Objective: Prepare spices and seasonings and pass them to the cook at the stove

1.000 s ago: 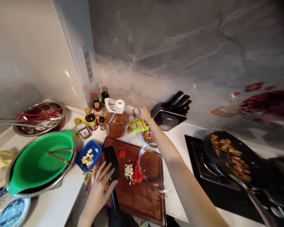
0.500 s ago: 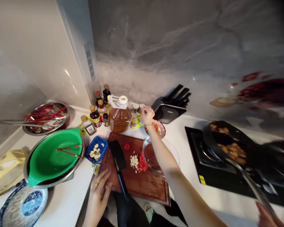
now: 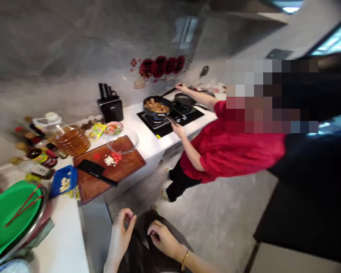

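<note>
My left hand (image 3: 122, 232) is held in front of my body, just off the counter's front edge. Its fingers curl loosely, with the thumb apart, and nothing shows in it. Beside it, my right hand (image 3: 165, 238), with a gold bracelet at the wrist, is curled closed with no visible object. Both are nearest to the wooden cutting board (image 3: 133, 161), touching nothing on it. On the board lie a black cleaver (image 3: 92, 167), chopped garlic (image 3: 110, 161) and chopped red pepper (image 3: 117, 156). A clear glass bowl (image 3: 130, 141) overlaps the board's far right corner.
A person in a red shirt (image 3: 238, 151) stands right, one hand at a frying pan (image 3: 157, 107) of browned food. Along the counter are a knife block (image 3: 110, 109), an oil jug (image 3: 71, 140), a blue tray (image 3: 57, 182) of garlic and a green colander (image 3: 5, 212).
My right hand has drawn back from beside the small plate to in front of my body. My left hand has left the board's near edge. The view has swung right, bringing in the other person.
</note>
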Demonstrator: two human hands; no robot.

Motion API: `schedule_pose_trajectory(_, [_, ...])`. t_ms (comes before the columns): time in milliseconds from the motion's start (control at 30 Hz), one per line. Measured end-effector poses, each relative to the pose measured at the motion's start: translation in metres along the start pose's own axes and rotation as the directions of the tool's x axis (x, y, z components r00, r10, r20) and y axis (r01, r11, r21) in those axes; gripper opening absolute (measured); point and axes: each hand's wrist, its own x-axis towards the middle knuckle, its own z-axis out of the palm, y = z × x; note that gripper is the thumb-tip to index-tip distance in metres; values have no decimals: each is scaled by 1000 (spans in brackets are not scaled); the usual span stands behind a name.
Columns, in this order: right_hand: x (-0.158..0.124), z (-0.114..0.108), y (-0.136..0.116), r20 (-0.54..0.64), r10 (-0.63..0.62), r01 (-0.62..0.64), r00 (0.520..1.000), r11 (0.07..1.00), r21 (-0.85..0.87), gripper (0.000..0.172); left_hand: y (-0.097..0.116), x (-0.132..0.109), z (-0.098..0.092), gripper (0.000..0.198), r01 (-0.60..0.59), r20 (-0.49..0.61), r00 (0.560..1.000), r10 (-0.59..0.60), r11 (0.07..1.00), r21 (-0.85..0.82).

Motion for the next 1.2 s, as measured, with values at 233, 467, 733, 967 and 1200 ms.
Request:
schedule_pose_trajectory(233, [-102,-45,73,-138,252,-240,958,966,99,24,72,-28,145,16,-151,464,868,176,984,-90])
schedule_pose_trajectory(467, [-275,-130,220,-557,546,-469,626,834,291,29,176,-71,381,15,-193,730,655,194,977,-86])
schedule_pose_trajectory(733, [-338,-328,337,-757,487,-355,435,866,353,14,304,-69,576,20,-195,787,539,302,953,-232])
schedule_pose_trajectory(967, [-303,-523,425,-476,364,-151,800,891,428,83,312,50,722,43,-25,641,751,157,977,-210])
schedule_pose_trajectory(1200, [-417,-621,581,-675,708,-267,208,705,657,63,476,189,935,32,-116,691,639,338,930,-348])
